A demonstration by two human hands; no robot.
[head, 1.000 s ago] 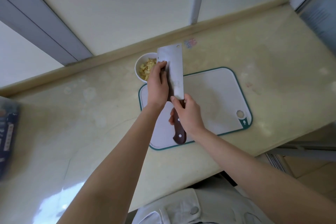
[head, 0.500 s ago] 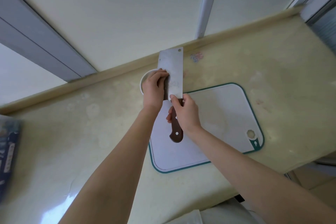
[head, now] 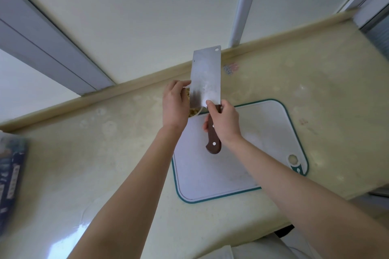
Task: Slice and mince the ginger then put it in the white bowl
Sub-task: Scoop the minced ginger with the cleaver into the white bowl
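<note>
Most of the shot is going to the pale yellow bench [head: 84, 153], running along under a light wall. The white cutting board [head: 263, 132] with the teal rim is lying flat on it toward the right, hanging hole at the near right corner. Over at the far left edge a blue package [head: 10, 174] is poking into frame, too blurry to read.

Next down in size is the cleaver [head: 207, 75]. It's hovering over the board's back-left corner, blade pointing away toward the wall with the flat of it facing up at the camera. The brown handle is pointing back at the person. The right hand [head: 226, 120] is wrapping around the handle right where it meets the blade, with one finger reaching up onto the heel of the steel.

The left hand [head: 174, 107] is curling in beside the blade's left edge, fingertips right up against it, and it's covering a good part of the white bowl [head: 201, 109]. Honestly can't tell whether it's gripping the bowl or just touching the steel. The bowl is sitting on the bench at the board's back-left corner, mostly hidden under blade and hand, only slivers of rim showing.

Minced ginger [head: 193, 112] is peeking out inside it as yellowish bits between hand and blade. Smallest thing: a faded pinkish-blue sticker [head: 230, 68] is sitting on the bench just right of the blade, near the back ledge.
</note>
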